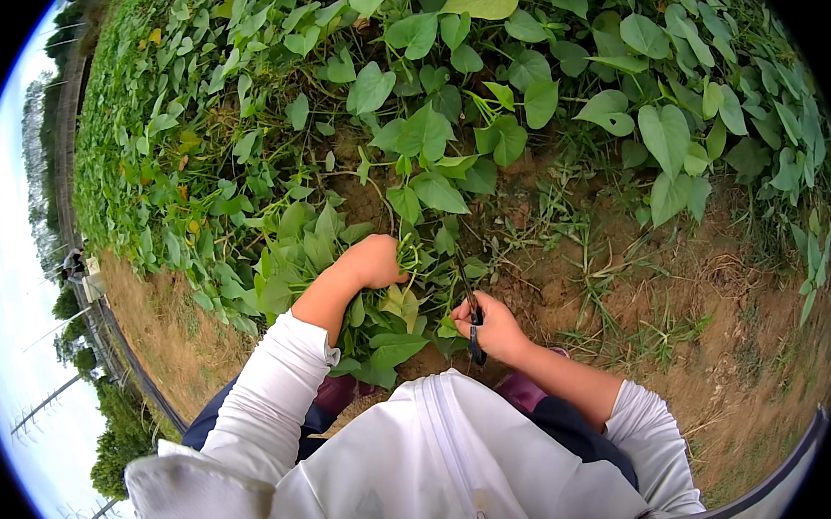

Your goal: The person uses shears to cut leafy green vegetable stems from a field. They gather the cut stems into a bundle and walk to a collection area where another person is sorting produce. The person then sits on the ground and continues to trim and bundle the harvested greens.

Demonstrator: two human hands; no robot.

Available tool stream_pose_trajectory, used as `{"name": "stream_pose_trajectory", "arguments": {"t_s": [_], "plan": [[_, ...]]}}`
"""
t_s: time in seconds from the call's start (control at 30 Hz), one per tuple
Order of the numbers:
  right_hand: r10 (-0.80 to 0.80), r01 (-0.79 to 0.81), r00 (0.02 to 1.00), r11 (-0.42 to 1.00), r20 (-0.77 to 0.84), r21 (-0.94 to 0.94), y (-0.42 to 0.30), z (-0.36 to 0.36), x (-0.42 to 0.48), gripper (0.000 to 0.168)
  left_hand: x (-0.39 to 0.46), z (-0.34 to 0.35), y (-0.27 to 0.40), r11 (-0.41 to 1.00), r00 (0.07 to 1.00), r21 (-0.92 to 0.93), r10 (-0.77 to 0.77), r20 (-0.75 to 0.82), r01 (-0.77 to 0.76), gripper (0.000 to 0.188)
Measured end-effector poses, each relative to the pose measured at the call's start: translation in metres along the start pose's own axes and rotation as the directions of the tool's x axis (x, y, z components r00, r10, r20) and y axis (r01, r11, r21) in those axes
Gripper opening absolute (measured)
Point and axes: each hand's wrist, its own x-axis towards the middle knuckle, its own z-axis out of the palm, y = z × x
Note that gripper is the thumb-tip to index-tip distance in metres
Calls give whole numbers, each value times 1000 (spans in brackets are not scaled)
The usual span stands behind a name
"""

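Observation:
My left hand is closed around a bunch of cut green stems, whose heart-shaped leaves spread out to its left and below it. A pair of scissors with black handles is in my right hand, the blades pointing up and away among the vines. The thumb and forefinger of that hand are close to a small leafy shoot; whether they pinch it, I cannot tell. Leafy vines rise from the soil just beyond both hands.
Dense vines cover the ground ahead and to the left. Brown soil with weeds and dry grass lies at the right. My purple shoes are close below the hands. Far off at the left edge, a person is near a pale box-like thing.

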Motion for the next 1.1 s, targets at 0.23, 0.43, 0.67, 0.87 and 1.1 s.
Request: {"name": "stream_pose_trajectory", "arguments": {"t_s": [0.23, 0.43, 0.67, 0.87, 1.1], "plan": [[-102, 78, 990, 971, -94, -225, -34, -25, 2, 15, -65, -93, 42, 962, 904, 221, -53, -424, 160, 20], [-172, 114, 975, 929, -139, -351, -62, -48, 4, 16, -66, -190, 89, 973, 731, 230, 161, -663, -6, 47], [-233, 175, 950, 949, -210, -262, -55, -53, 2, 10, 28, -170, 111, 888, 917, 318, 383, -111, -332, 59], [-72, 72, 975, 997, -211, -9, -63, -80, 9, 24, 28, -153, 55, 906, 925, 293, 355, -136, -305, 54], [55, -59, 997, 996, -59, -73, -121, -97, 54, 43, 13, -160, 33, 937, 940, 201, 313, -133, -284, 58]]}}
